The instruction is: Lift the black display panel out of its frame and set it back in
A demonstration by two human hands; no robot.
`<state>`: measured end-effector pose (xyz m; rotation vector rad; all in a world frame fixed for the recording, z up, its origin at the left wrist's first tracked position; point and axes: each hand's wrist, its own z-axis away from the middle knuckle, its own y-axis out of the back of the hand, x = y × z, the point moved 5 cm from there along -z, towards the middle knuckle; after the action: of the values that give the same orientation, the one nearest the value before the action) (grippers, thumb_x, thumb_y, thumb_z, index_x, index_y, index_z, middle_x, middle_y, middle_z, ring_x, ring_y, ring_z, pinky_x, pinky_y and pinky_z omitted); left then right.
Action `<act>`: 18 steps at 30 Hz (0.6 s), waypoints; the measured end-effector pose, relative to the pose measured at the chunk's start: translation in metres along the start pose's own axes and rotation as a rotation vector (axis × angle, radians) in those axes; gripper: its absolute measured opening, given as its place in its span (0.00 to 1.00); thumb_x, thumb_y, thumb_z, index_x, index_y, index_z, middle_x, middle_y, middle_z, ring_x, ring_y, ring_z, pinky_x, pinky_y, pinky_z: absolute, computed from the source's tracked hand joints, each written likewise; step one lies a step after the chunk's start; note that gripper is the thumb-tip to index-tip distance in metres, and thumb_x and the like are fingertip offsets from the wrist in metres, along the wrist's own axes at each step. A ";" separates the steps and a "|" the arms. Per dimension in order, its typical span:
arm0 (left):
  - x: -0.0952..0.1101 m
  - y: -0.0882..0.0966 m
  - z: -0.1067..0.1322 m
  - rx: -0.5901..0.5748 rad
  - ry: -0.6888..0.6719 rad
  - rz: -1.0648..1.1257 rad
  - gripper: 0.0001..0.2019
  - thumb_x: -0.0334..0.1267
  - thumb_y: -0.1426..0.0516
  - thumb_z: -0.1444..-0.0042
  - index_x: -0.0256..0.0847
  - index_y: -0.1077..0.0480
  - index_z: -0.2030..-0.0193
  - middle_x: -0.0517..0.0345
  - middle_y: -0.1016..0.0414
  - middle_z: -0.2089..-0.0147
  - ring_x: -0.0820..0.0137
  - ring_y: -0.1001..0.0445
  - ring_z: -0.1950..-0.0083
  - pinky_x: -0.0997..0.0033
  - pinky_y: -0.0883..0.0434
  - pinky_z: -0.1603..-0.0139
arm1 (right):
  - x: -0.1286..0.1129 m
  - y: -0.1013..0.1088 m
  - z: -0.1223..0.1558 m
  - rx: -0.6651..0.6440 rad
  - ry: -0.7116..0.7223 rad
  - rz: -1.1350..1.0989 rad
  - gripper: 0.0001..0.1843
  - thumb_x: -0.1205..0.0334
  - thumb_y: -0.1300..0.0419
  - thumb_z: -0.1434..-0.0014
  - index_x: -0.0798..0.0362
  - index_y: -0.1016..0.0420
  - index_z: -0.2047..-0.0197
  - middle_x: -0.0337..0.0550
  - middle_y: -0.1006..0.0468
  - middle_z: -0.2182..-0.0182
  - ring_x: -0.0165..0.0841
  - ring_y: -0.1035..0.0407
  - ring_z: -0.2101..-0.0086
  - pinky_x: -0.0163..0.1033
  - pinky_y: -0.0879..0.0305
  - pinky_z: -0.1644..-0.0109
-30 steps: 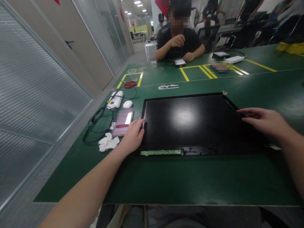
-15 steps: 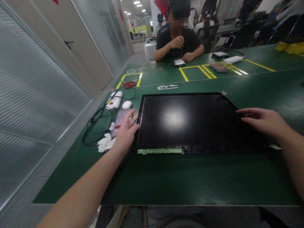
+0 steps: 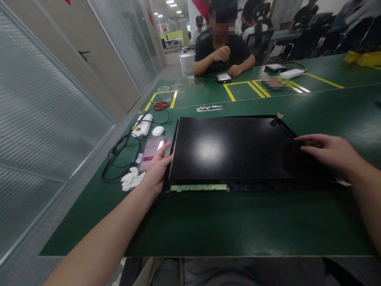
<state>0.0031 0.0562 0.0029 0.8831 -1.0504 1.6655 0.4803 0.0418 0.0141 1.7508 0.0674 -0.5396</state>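
A large black display panel [image 3: 232, 149] lies flat on the green table [image 3: 226, 222], with a green circuit strip [image 3: 199, 187] along its near edge. My left hand [image 3: 155, 171] grips the panel's left edge, thumb on top. On the right edge rests my right hand [image 3: 329, 153], fingers spread flat over the frame. The panel's left side looks slightly raised off its black frame.
Left of the panel lie a phone [image 3: 151, 153], a crumpled white tissue [image 3: 131, 180], a black cable [image 3: 114, 159], a white adapter [image 3: 143, 125] and red scissors [image 3: 160, 105]. A person [image 3: 222, 51] sits across the table working on a small device [image 3: 224, 78]. Yellow tape marks the far table.
My left hand slid from the panel's top left edge to gripping its side. The panel's left edge has shifted left and lifted a little. My right hand stayed put.
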 end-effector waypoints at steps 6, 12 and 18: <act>-0.003 0.001 -0.002 -0.054 -0.015 -0.056 0.42 0.26 0.35 0.56 0.45 0.40 0.32 0.59 0.18 0.63 0.69 0.21 0.75 0.74 0.26 0.79 | 0.002 -0.001 -0.001 0.006 -0.005 0.002 0.20 0.55 0.48 0.62 0.40 0.31 0.62 0.37 0.30 0.74 0.29 0.37 0.76 0.39 0.42 0.71; -0.002 0.001 -0.001 -0.094 -0.078 -0.070 0.31 0.29 0.34 0.56 0.39 0.31 0.42 0.53 0.18 0.52 0.69 0.19 0.67 0.77 0.27 0.76 | -0.001 0.000 0.000 0.006 -0.005 -0.013 0.19 0.57 0.48 0.63 0.42 0.30 0.63 0.38 0.31 0.74 0.29 0.37 0.75 0.38 0.42 0.70; 0.001 -0.003 0.001 -0.163 -0.121 -0.104 0.31 0.34 0.32 0.57 0.38 0.30 0.43 0.50 0.19 0.48 0.61 0.19 0.56 0.73 0.24 0.67 | -0.001 0.000 0.001 0.005 -0.019 -0.017 0.20 0.57 0.48 0.63 0.41 0.31 0.63 0.38 0.30 0.73 0.29 0.37 0.75 0.38 0.42 0.71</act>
<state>0.0057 0.0556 0.0048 0.9235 -1.1841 1.4340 0.4790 0.0410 0.0145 1.7509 0.0678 -0.5690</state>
